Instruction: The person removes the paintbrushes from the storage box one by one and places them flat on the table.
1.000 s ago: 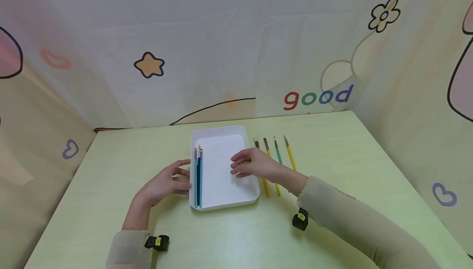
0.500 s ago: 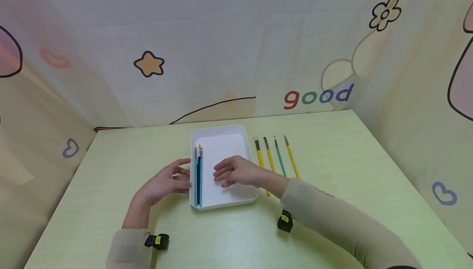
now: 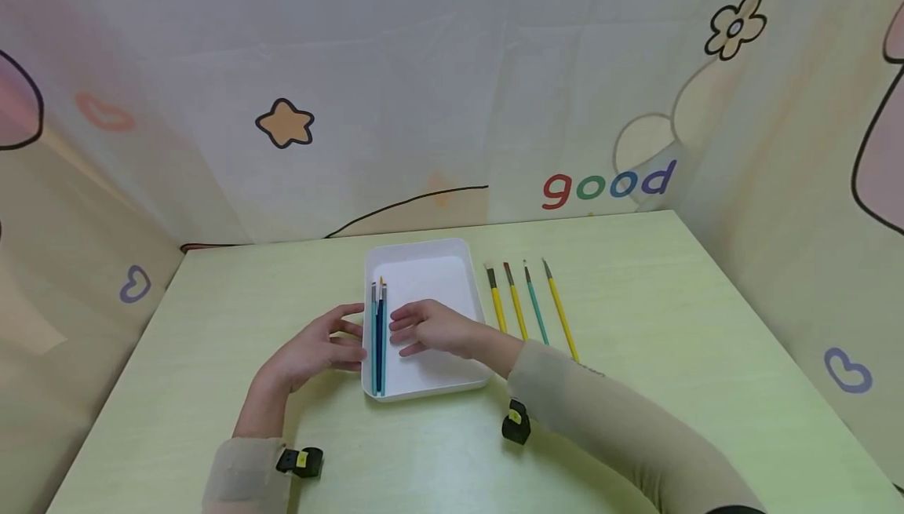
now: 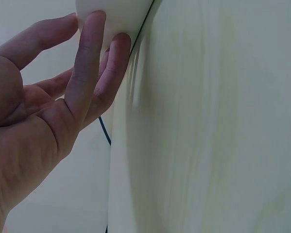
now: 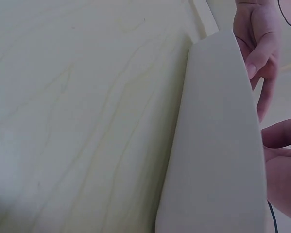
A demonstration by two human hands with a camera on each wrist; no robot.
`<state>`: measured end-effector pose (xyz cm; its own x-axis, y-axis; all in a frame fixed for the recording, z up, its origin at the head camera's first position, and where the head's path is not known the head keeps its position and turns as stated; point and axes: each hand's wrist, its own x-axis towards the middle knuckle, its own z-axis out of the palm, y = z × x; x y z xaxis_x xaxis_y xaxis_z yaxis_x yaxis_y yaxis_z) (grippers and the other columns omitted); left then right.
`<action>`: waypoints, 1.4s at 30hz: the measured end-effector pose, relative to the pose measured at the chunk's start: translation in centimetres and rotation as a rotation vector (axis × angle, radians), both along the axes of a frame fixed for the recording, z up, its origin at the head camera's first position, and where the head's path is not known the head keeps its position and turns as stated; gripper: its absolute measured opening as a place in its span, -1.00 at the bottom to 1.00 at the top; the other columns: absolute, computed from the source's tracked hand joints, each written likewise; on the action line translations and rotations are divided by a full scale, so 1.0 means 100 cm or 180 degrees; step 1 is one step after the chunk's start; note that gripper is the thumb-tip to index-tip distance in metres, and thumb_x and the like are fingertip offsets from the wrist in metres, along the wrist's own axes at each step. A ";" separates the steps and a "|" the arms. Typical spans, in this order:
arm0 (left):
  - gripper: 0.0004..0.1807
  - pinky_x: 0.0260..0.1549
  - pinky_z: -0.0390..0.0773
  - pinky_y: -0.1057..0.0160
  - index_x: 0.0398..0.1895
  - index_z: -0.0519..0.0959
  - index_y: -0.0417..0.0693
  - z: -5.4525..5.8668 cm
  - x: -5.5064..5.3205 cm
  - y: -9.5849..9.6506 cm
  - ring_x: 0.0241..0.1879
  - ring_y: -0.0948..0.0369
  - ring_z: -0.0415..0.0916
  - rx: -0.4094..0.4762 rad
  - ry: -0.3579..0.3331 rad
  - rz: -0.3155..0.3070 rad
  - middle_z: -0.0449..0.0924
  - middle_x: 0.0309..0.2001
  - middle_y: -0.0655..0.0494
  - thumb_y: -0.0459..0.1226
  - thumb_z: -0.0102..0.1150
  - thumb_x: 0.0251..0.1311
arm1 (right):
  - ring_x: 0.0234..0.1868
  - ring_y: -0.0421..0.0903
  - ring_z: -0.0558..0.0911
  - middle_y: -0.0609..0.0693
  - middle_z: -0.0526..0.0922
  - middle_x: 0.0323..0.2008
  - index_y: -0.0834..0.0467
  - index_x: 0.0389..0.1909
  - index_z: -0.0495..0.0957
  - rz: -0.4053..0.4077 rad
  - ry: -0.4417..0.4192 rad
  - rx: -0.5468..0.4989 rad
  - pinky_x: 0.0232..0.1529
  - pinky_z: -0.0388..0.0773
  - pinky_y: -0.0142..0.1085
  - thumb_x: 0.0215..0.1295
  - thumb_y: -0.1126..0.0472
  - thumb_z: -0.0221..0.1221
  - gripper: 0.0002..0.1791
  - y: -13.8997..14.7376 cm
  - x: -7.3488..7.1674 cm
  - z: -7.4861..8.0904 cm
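We have a white rectangular plastic tray point(image 3: 438, 271) at frame centre, flat on a pale green wood-look table point(image 3: 706, 380). Left hand point(image 3: 311, 351): fingers spread wide, tips against the tray's left outer wall, gripping nothing; probably there to keep it from sliding. Right hand point(image 3: 441, 329): over the tray floor, fingers apart and loosely bent, nothing seen in them; tips just beside the brushes, contact we can't tell. Inside, along the left wall, two slim light-blue brushes point(image 3: 373, 341) flank a navy-handled brush point(image 3: 380, 341), bristles toward the top of frame, likely lined up that way to lie neatly parallel. Right of the tray, three yellow-handled brushes point(image 3: 560, 310) and a green-handled brush point(image 3: 537, 306) lie spaced apart, bristles up-frame too, presumably so each picks up singly.
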<state>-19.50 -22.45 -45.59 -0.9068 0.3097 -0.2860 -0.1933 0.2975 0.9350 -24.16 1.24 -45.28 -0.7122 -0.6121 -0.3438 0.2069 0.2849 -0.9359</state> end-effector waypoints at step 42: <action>-0.12 -0.06 0.71 0.04 0.58 0.06 -0.18 -0.001 -0.003 0.000 -0.02 -0.06 0.59 0.0174 -0.0021 -0.0117 0.32 0.22 -0.35 -0.47 0.28 0.26 | -0.15 -0.03 0.66 0.17 0.59 -0.10 0.54 0.26 0.41 -0.0220 0.0096 0.0075 -0.09 0.72 -0.22 0.36 0.54 0.13 -0.55 -0.032 -0.006 -0.014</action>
